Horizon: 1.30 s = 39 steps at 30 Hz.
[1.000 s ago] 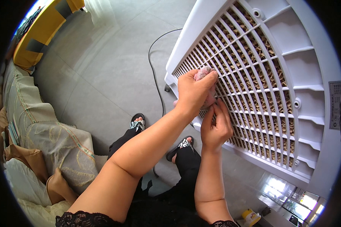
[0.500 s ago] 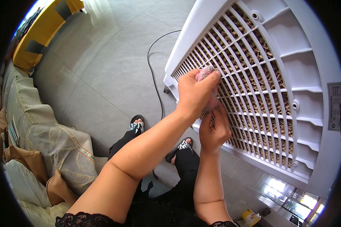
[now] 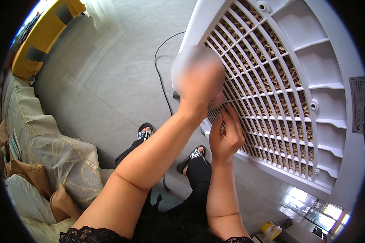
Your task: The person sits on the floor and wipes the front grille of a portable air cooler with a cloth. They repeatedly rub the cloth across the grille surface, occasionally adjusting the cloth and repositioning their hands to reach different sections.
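Note:
A large white plastic panel (image 3: 267, 75) with a slatted grille stands tilted at my right, tan honeycomb material (image 3: 286, 71) showing behind its slats. At the grille's left side, my left hand (image 3: 196, 81) is closed around a pink cloth (image 3: 217, 101). A round blur covers the fingers of that hand and most of the cloth; only its lower end shows. Just below, my right hand (image 3: 227, 135) has thumb and fingertips pinched at this lower end, close against the slats. How firmly the right fingers grip is partly hidden.
A black cable (image 3: 156, 67) curves over the grey tiled floor (image 3: 97, 77) left of the panel. A fabric-covered sofa (image 3: 65, 150) with cushions lines the left side, and a yellow-and-grey cover (image 3: 40, 42) is behind it. A yellow-and-white tub (image 3: 271, 231) is at the lower right.
My left hand has shifted slightly left and its fingers are now blurred over. My right hand has moved a little left and up. The panel sits slightly further left in view.

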{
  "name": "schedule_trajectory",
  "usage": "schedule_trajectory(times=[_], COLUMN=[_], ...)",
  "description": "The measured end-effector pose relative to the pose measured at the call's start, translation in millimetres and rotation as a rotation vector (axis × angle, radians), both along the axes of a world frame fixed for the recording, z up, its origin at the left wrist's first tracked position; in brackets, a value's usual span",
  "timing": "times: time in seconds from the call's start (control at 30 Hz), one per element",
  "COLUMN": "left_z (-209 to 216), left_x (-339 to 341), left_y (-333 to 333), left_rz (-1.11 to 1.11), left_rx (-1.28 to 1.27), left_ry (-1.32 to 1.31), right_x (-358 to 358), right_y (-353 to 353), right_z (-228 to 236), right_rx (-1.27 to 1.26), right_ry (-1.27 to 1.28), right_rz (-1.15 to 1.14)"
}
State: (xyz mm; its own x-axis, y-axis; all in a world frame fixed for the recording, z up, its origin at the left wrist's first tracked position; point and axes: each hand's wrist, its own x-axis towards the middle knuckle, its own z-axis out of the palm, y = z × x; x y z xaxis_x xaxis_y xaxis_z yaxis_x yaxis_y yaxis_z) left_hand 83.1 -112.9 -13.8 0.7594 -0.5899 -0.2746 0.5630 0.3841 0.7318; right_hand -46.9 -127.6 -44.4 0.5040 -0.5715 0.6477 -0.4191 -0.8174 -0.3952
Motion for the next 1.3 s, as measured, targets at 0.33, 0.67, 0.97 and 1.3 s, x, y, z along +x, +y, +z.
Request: schedule_trajectory(times=[0.33,0.67,0.97,1.3], left_z=[15,0,7,1], left_x=[3,11,10,19], left_y=[8,-1,-1,6], left_rz=[0.056,0.060,0.054,0.047], left_rx=[-0.182,0.014,0.078,0.049], left_ry=[0.040,-0.289,-0.309,-0.322], right_x=[-1,0,-1,0], right_y=[-2,0,2,2], right_z=[-2,-2,-1,1], right_rx=[-0.029,-0.012,0.015,-0.071], right_ry=[-0.007,-0.025,0.007,-0.003], right_rz=[0.017,0.034,0.022,0.017])
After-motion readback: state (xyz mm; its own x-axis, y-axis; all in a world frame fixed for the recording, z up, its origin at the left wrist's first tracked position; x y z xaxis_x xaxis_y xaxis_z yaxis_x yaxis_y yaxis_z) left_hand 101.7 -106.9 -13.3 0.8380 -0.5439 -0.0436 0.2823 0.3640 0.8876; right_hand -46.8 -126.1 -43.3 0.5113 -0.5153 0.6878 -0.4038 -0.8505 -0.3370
